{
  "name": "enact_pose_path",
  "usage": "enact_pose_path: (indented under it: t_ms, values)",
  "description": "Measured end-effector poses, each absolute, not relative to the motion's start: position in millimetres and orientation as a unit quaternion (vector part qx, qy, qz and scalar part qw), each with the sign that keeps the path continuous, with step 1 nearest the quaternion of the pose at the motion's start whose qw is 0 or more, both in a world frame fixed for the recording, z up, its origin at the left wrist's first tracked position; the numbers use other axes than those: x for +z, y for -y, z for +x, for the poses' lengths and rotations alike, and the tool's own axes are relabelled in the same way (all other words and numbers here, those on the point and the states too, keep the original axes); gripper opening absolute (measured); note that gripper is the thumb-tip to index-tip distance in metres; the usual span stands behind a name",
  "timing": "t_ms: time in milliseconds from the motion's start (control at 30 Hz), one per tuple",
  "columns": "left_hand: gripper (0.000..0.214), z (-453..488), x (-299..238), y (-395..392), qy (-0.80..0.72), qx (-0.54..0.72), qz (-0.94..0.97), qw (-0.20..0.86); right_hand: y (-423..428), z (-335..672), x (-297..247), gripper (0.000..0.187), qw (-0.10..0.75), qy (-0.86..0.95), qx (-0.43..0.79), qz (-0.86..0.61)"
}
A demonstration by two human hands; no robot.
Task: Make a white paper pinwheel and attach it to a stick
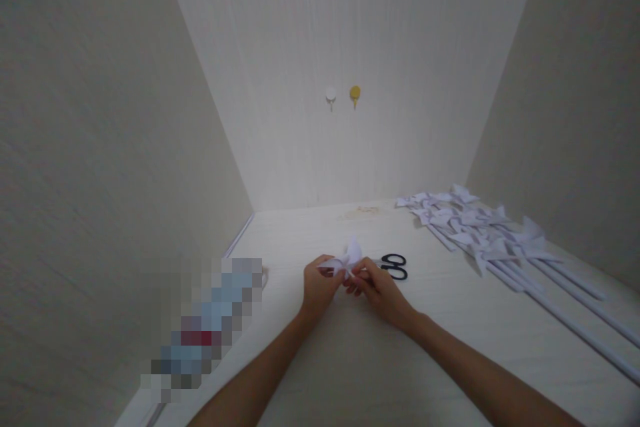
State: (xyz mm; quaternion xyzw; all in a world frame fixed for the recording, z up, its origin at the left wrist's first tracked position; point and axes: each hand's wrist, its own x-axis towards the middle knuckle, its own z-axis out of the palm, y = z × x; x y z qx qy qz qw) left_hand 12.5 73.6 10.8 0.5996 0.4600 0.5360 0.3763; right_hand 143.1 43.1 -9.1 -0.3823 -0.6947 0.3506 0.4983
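Near the middle of the table, my left hand [320,287] grips a white paper pinwheel [354,252] whose curved blades stick up between my hands. The fingertips of my right hand [377,287] pinch at its centre from the other side; a small pale bit shows there, too small to name. Just beyond my right hand lie scissors [395,267] with black handles, their blades mostly hidden behind the hand. My fingers cover the lower part of the pinwheel.
Several white paper pinwheels [470,227] on long white sticks [565,320] lie along the right side. A blurred-out item [215,320] sits at the left edge. Walls enclose three sides; a white hook [331,95] and a yellow hook [355,93] hang on the back one.
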Motion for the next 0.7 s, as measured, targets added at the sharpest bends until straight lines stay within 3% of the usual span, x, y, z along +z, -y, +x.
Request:
enact_pose_path:
  t_ms: [300,700]
  values:
    - [0.007,11.5,7.1,-75.3,-0.434,0.535,0.605,0.4,-51.7,145.5,-17.9,0.022,0.506,0.65,0.456,-0.338]
    - [0.009,12.8,13.3,-74.4,-0.454,0.53,0.601,0.389,-54.5,148.0,-14.1,0.016,0.527,0.649,0.396,-0.379]
